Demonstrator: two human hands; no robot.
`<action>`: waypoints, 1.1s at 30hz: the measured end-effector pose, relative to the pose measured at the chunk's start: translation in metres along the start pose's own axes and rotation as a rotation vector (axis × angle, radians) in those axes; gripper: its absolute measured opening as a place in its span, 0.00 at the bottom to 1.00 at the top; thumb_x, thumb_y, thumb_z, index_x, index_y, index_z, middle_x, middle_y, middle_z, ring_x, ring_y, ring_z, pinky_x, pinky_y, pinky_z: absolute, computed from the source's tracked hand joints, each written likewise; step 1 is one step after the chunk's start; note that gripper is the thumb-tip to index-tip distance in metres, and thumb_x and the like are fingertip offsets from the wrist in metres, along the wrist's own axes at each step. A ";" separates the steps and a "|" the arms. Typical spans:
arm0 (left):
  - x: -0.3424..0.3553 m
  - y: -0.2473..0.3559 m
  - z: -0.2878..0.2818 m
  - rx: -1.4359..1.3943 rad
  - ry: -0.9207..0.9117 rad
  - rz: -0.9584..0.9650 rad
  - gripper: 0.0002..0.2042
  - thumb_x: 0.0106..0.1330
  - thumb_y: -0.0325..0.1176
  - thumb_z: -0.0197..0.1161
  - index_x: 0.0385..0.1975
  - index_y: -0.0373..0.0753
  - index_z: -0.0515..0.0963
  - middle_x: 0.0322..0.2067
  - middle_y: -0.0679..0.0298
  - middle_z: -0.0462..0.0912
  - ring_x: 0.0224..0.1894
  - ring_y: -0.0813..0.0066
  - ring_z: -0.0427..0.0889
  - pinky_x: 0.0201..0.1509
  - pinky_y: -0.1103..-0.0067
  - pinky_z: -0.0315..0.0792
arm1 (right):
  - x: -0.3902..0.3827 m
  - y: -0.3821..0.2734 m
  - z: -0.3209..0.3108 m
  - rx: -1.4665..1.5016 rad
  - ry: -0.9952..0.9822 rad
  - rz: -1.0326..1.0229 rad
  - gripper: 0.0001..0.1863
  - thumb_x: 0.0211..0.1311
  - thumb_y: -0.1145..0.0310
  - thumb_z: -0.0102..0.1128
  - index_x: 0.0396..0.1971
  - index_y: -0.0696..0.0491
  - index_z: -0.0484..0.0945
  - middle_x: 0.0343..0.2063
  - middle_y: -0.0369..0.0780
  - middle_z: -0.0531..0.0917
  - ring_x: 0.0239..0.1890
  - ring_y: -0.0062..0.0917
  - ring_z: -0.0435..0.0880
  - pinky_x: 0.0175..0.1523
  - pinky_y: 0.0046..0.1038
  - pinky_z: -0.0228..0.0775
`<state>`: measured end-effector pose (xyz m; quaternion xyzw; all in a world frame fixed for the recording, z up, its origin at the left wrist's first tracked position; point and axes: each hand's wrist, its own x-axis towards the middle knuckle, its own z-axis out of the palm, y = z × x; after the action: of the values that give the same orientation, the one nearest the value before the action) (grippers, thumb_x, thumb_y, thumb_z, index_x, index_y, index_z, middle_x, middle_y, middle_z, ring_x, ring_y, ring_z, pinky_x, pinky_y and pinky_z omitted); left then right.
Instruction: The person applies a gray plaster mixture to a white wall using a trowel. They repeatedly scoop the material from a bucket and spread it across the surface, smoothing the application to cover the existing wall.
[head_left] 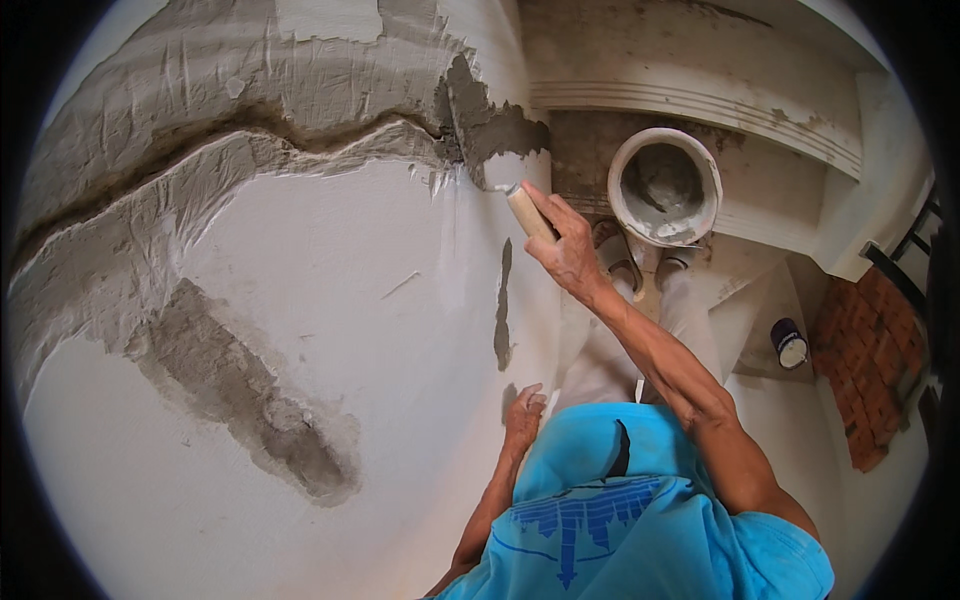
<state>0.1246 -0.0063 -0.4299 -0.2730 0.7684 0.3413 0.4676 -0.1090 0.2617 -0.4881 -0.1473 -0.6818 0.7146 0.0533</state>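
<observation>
My right hand (pixel 570 255) is closed around the pale wooden handle of a trowel (pixel 532 215). The metal shank bends toward the wall, and the thin blade lies against a patch of dark wet mortar (pixel 505 130) near the wall's right edge. Low on the same wall, my left hand (pixel 523 418) rests by the edge, with its fingers loosely apart and no tool in them. Beyond my right hand stands a round white bucket (pixel 712 190) with grey mortar (pixel 662 185) inside.
A deep crack (pixel 270 122) runs across the white wall (pixel 330 250), with rough grey plaster around it. Lower down is a bare grey patch (pixel 240 390). Steps (pixel 700 90) rise beyond the bucket. On the right are a dark paint can (pixel 788 340) and reddish bricks (pixel 870 360).
</observation>
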 end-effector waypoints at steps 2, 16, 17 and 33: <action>0.002 -0.003 -0.001 -0.012 -0.009 -0.010 0.24 0.74 0.40 0.53 0.66 0.34 0.73 0.49 0.55 0.84 0.50 0.66 0.84 0.52 0.72 0.79 | -0.007 -0.008 -0.006 0.040 -0.004 -0.007 0.40 0.46 0.76 0.62 0.68 0.53 0.73 0.37 0.45 0.77 0.38 0.34 0.77 0.50 0.30 0.72; 0.004 -0.012 -0.001 -0.036 -0.003 0.018 0.26 0.73 0.43 0.55 0.66 0.34 0.72 0.50 0.53 0.84 0.50 0.65 0.84 0.52 0.72 0.80 | -0.009 -0.028 -0.004 -0.055 -0.014 -0.056 0.38 0.47 0.75 0.62 0.66 0.53 0.75 0.36 0.46 0.78 0.36 0.40 0.79 0.47 0.35 0.74; 0.006 -0.012 -0.001 -0.027 -0.012 0.001 0.27 0.73 0.43 0.55 0.66 0.34 0.72 0.50 0.53 0.84 0.50 0.65 0.84 0.52 0.72 0.80 | -0.013 -0.031 -0.009 -0.021 -0.028 -0.049 0.38 0.47 0.75 0.62 0.66 0.53 0.75 0.36 0.46 0.78 0.36 0.40 0.79 0.46 0.35 0.74; 0.007 -0.019 0.005 -0.021 -0.006 0.080 0.23 0.74 0.38 0.53 0.65 0.35 0.72 0.47 0.55 0.84 0.45 0.69 0.82 0.49 0.75 0.78 | -0.013 -0.033 -0.017 -0.052 -0.066 -0.057 0.39 0.49 0.73 0.61 0.68 0.52 0.73 0.37 0.47 0.79 0.37 0.41 0.80 0.47 0.38 0.75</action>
<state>0.1384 -0.0152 -0.4425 -0.2458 0.7735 0.3687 0.4530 -0.0958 0.2761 -0.4536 -0.1057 -0.7054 0.6993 0.0474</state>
